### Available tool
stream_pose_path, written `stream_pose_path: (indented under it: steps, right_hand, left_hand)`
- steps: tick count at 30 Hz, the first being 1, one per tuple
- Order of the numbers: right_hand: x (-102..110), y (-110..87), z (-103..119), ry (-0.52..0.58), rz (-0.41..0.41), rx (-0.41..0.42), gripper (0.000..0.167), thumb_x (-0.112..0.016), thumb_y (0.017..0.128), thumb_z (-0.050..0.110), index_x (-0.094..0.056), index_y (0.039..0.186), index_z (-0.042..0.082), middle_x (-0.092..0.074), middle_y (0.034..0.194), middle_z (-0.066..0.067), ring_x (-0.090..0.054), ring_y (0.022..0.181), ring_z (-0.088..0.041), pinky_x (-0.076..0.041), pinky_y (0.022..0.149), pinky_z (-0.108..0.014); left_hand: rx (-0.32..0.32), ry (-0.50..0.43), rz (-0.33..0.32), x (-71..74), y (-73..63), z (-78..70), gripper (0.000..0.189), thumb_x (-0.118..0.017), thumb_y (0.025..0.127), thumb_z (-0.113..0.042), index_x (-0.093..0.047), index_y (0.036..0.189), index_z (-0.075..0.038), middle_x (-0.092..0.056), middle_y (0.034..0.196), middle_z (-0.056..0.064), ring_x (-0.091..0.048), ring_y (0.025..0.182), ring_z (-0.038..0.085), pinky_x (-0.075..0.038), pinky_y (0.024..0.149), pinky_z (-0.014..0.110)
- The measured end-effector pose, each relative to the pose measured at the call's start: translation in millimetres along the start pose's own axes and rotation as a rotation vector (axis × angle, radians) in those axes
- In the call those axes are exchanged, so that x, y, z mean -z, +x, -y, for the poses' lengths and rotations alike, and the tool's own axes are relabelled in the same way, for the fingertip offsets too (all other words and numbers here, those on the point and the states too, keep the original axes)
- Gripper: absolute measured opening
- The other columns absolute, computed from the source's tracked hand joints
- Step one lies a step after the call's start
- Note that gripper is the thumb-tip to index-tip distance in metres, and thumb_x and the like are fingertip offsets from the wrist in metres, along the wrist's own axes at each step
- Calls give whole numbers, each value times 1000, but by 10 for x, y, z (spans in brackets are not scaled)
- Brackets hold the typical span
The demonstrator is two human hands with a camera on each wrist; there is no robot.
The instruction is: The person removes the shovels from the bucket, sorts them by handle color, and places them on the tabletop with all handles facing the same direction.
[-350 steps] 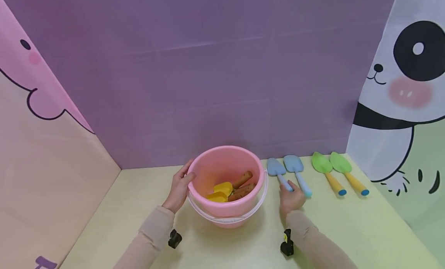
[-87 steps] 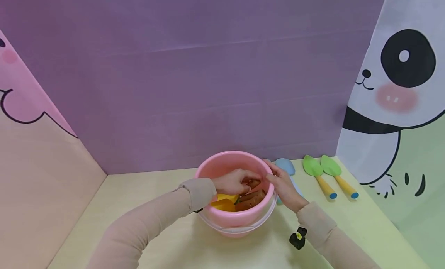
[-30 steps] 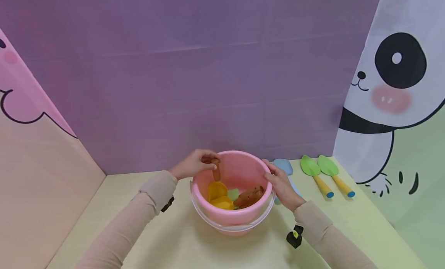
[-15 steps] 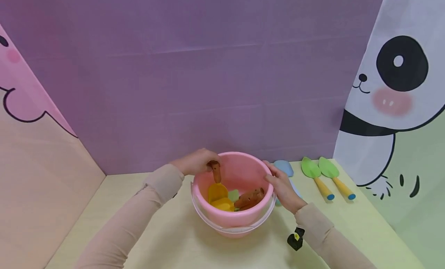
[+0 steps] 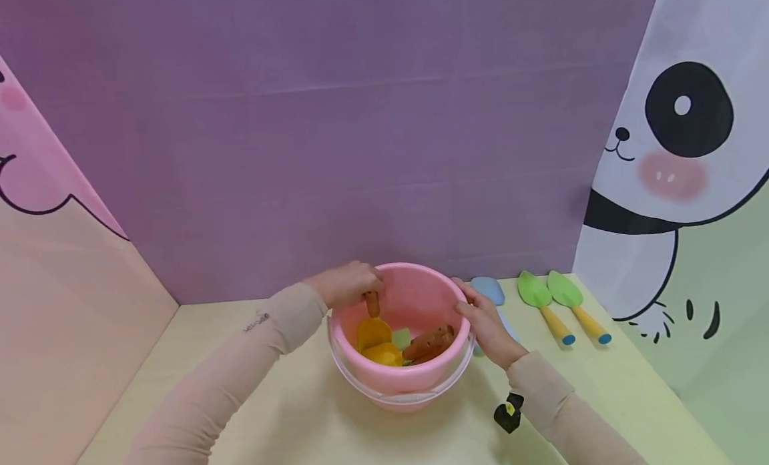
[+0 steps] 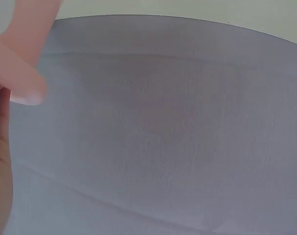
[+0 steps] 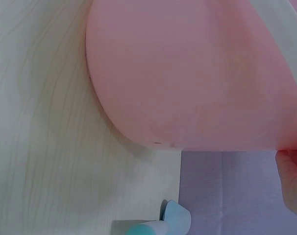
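Note:
The pink bucket (image 5: 396, 378) stands upright on the table with its white handle hanging in front. My left hand (image 5: 350, 283) grips the brown handle (image 5: 373, 305) of a toy shovel at the bucket's left inner side. That shovel's yellow blade (image 5: 374, 331) points down inside. Another yellow shovel blade (image 5: 384, 353), brown handles (image 5: 429, 343) and a pale green piece (image 5: 401, 338) lie in the bucket. My right hand (image 5: 488, 321) holds the bucket's right rim, thumb toward the inside. In the left wrist view, part of my left hand (image 6: 0, 181) shows beside the pink rim.
A blue shovel (image 5: 488, 290) lies right of the bucket, partly hidden by my right hand. Farther right lie two green shovels (image 5: 535, 290) with yellow handles. A purple backdrop (image 5: 312, 151) rises behind the table (image 5: 252, 411), with printed side panels left and right.
My left hand has gone from the right inside of the bucket to its left side with the brown-handled shovel, then slightly lower. My right hand, earlier on a blue shovel, now holds the rim.

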State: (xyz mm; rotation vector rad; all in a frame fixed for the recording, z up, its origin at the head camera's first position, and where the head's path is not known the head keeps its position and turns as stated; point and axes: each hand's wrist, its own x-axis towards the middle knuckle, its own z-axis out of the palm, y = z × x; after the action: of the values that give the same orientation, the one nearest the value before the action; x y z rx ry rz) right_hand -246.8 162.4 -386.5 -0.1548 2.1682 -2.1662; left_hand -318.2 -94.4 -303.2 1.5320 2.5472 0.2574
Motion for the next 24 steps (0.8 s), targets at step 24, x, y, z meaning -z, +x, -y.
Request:
stream_pose_path:
  steps: [24]
  right_hand:
    - [-6,1,5,23,-7,4,58,-41,87,6,-27,144,8,-20,152,-4,-31,133,-24,-38,100,-37]
  left_hand:
    - [27,25,28,302,-273,-9,21,-72,74,-9,-74,95,-12,-72,88,0,-66,80,12,-53,72,19]
